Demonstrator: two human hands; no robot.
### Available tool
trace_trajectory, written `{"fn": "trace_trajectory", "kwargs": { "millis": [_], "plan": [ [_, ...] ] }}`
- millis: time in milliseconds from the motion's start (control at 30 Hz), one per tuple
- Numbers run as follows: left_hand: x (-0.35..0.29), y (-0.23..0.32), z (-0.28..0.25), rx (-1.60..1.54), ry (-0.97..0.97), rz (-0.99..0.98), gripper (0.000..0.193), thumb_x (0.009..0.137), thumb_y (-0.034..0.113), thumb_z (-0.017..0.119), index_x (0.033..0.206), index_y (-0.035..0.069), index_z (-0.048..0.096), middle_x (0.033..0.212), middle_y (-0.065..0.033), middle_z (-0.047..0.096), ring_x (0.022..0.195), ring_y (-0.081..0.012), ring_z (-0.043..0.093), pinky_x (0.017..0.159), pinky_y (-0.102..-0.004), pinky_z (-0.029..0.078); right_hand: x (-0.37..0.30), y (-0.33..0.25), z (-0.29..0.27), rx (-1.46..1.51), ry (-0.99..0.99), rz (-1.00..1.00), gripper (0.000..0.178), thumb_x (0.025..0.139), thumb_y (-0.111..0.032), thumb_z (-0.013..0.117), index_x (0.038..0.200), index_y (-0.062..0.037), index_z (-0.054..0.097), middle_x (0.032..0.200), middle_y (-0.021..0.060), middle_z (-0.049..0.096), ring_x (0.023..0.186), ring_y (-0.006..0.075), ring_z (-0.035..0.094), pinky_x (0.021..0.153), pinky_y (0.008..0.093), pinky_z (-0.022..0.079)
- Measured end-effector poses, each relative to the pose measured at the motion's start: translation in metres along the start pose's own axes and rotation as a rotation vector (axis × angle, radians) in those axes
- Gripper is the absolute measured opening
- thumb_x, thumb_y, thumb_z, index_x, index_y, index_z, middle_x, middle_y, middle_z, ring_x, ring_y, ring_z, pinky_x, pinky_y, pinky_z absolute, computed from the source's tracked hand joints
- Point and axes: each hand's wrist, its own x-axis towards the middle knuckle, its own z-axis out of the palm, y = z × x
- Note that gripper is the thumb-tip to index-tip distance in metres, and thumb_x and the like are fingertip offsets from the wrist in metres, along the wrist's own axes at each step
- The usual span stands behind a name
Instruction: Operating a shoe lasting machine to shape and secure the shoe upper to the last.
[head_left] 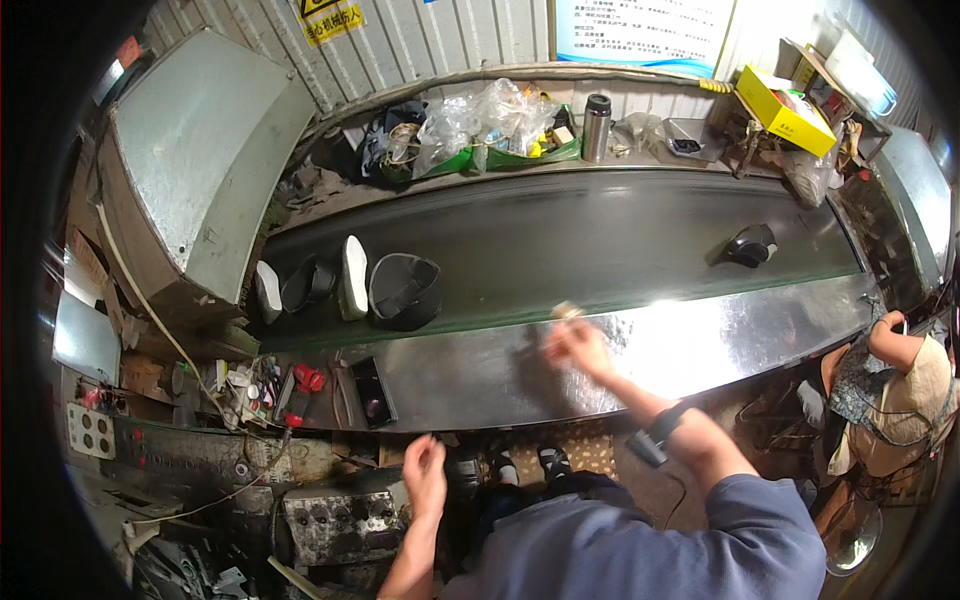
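Saw dark print on a yellow sign (332, 18) and a white, blue-edged poster (642, 35). Pinched a small, pale, blurred object (567, 311) in the outstretched right hand (580, 346), over the shiny metal bench's (460, 372) far edge, beside the dark belt (530, 250). Curled the left hand (425, 472) by the near edge; could not tell how tightly.

Under the right hand (578, 345), the ledge (480, 372) looks like smooth, glossy metal (glaring brightest to the hand's right). Beyond that hand, the belt (570, 230) is smooth with a dull sheen; farther off, crinkled plastic bags (490, 118) shine beside a satin metal flask (597, 130). Nearer the body than the hand, the sleeve (765, 520) is matt cloth.
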Motion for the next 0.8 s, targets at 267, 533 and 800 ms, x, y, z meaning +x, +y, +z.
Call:
{"fn": "trace_trajectory", "kwargs": {
  "millis": [267,533,800],
  "plan": [
    [0.104,0.067,0.096,0.943,-0.62,1.105,0.077,0.091,0.053,0.06,0.15,0.007,0.039,0.156,-0.0285,0.028,0.146,-0.0461,0.024,0.115,-0.0667,0.014,-0.068,0.023,0.146,0.697,-0.266,0.295,0.051,0.1,-0.028,0.058,0.144,-0.0096,0.04,0.135,0.0189,0.055,0.127,0.0326,0.053,0.098,0.045,0.051],
    [0.295,0.062,0.103,0.835,0.074,0.976,0.042,0.083,0.007,0.069,0.124,0.007,0.061,0.099,-0.0111,0.071,0.104,-0.0293,0.065,0.106,-0.052,0.039,-0.067,0.006,0.042,0.394,0.088,0.381,0.079,0.096,-0.009,0.062,0.156,-0.0024,0.011,0.115,0.023,0.065,0.1,0.0287,0.068,0.092,0.0469,0.056],
    [0.284,0.145,0.157,0.396,-1.105,0.725,0.055,0.082,0.024,0.076,0.133,0.008,0.06,0.108,-0.0166,0.073,0.097,-0.0283,0.072,0.089,-0.0385,0.054,-0.06,-0.027,0.048,0.957,0.172,0.24,0.098,0.091,-0.023,0.075,0.159,-0.0236,0.005,0.139,0.0123,0.052,0.12,0.0304,0.057,0.103,0.0647,0.042]
  ]
}}
